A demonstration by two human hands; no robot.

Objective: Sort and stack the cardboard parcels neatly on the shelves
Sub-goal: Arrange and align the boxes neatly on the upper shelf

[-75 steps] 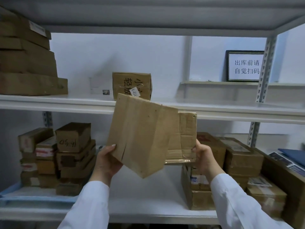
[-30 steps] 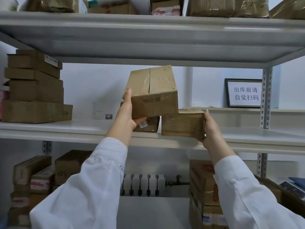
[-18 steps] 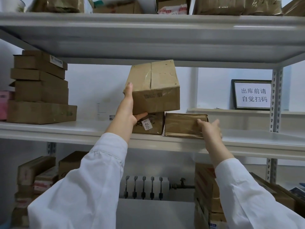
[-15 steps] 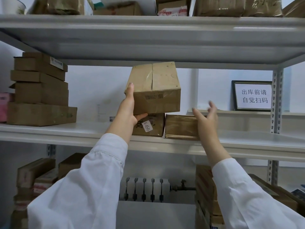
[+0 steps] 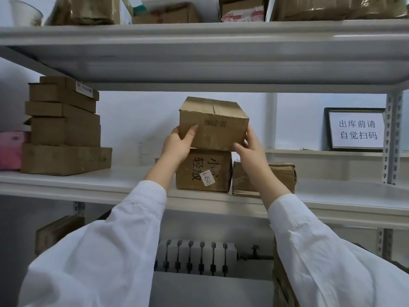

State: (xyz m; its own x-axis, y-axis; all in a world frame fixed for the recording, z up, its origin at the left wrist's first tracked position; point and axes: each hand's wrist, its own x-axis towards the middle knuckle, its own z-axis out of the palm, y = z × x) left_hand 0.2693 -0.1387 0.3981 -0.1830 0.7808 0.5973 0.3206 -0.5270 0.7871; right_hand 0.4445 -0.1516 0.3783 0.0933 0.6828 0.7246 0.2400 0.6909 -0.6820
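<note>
Left hand (image 5: 179, 142) and right hand (image 5: 250, 149) are both gripping the barcoded parcel (image 5: 213, 124), fingers curling round its lower corners. It's sitting on the K-4545 box (image 5: 203, 170) on the middle shelf (image 5: 110, 180), with a flat taped parcel (image 5: 281, 176) lying at that box's 3 o'clock.

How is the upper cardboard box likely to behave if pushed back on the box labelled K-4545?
Probably stiff: the upper box shows square edges between the left hand and right hand. Cardboard on cardboard should slide without rolling. It overhangs the K-4545 box rightward and might tip.
</note>
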